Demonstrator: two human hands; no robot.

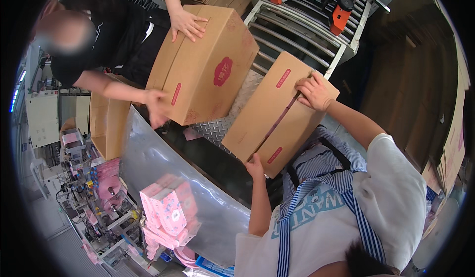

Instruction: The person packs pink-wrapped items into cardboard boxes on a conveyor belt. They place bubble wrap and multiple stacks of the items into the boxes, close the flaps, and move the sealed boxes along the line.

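Just left of the left hand (255,168) I have a shiny metal table (143,143), with pink packs (170,210) stacked on it. Ahead of that hand, a treadplate surface (220,128) shows between the near carton (272,111), under both hands, and the far carton (217,64); I can't tell from here whether it bears either. Beyond the right hand (314,93), I see a roller conveyor (292,35).
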